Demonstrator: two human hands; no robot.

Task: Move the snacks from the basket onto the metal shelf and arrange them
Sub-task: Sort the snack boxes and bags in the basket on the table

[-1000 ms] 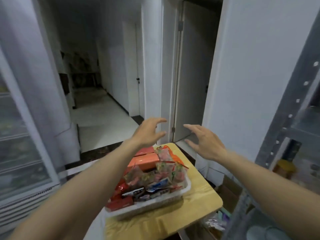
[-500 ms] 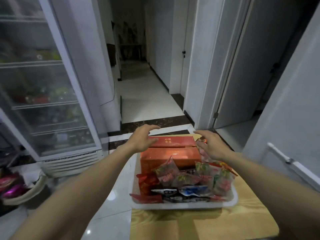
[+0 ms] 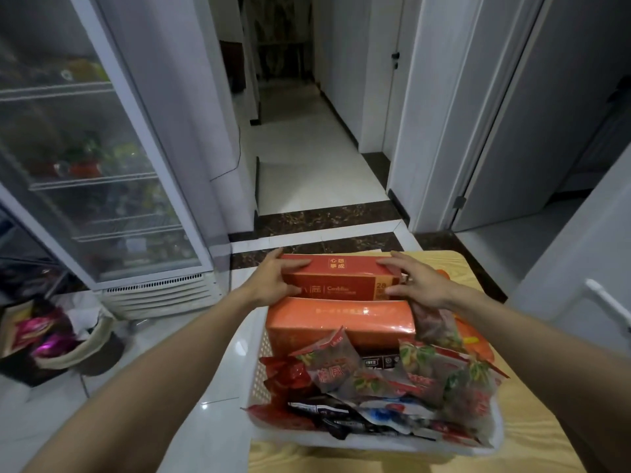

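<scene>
Hands (image 3: pixel 273 281) (image 3: pixel 421 285) now on half-hidden red box (image 3: pixel 341 279)

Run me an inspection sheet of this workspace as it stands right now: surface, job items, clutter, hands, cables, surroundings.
Surface: light wooden table, carrying the white basket.
Job's things: red box at the basket's far end; orange box just nearer; loose snack packets heaped in front of it. The metal shelf is not in view.
Clutter: open bag with pink packets on the floor at left.
Hands: left hand and right hand each grip one end of the red box.
Cables: nothing seen.
Surroundings: glass-door fridge at left, tiled hallway ahead, grey door at right.
</scene>
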